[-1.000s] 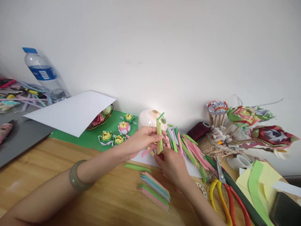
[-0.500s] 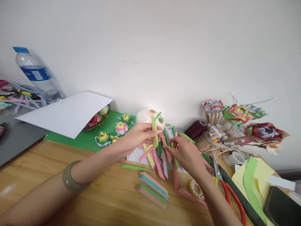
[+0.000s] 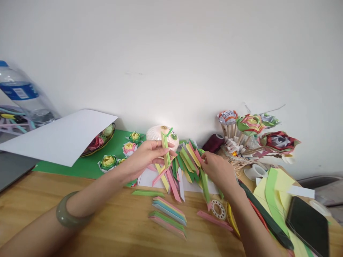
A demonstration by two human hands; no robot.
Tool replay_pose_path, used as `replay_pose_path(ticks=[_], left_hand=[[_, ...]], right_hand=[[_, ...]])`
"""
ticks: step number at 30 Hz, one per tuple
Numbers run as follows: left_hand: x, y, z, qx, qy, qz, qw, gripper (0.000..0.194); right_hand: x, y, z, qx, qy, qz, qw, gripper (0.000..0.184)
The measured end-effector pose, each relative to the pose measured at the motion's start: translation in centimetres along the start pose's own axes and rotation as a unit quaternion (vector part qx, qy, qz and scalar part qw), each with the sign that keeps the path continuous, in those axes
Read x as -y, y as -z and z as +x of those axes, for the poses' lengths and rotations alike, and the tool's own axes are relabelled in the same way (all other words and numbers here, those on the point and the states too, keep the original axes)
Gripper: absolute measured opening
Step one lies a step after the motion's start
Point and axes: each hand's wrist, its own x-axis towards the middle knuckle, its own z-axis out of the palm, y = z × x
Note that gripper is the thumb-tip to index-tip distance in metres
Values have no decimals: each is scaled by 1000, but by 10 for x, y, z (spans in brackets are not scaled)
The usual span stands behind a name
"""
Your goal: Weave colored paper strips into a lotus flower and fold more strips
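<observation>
My left hand (image 3: pixel 147 155) pinches a yellow-green folded paper strip (image 3: pixel 165 150), held upright, between thumb and fingers. Below that hand, pink, yellow and white folded strips fan out over a white sheet. Closed fingers of my right hand (image 3: pixel 218 167) are on a pink folded paper strip (image 3: pixel 198 157) at the right side of the heap; the fingertips are partly hidden. The heap of folded strips (image 3: pixel 189 164) mixes green, yellow, pink and white. In front lie two small stacks of folded strips, one with blue (image 3: pixel 169 211) and one green and pink (image 3: pixel 167 224).
Paper lotus flowers (image 3: pixel 108 162) stand on a green sheet (image 3: pixel 72 170) at left, under a tilted white sheet (image 3: pixel 61 137). A bottle (image 3: pixel 20 92) stands behind. At right are flowers on sticks (image 3: pixel 250 124), a maroon thread spool (image 3: pixel 213 142), a tape ring (image 3: pixel 218 210) and a phone (image 3: pixel 308 225).
The view has swung to the right. My right hand has moved from open above the heap to closed on a strip at its right side. My left hand keeps its strip.
</observation>
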Motion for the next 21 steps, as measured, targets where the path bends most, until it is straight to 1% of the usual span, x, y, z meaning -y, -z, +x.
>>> replay_pose_path(ticks=[3,6,9,11,14,21], left_hand=[[0,-1,1,-1,5,2,1000,24],[0,-2,1,-1,7,-3,1000,24],[0,-3,0,2,4,-2,1000,24],[0,-2,0,1,3,0,1000,25],[1,-2,0,3,4,4,1000,25],[0,-2,0,0,7,11,1000,29]], right_hand=[[2,1,-1,-16,24,15,999,21],[10,3,-4,-18,81,46,995,25],[23,2,-10,19,167,77,983,22],[30,-2,-13,44,197,83,976,20],[35,-7,-15,52,190,75,977,21],[27,-9,-7,35,105,27,994,15]])
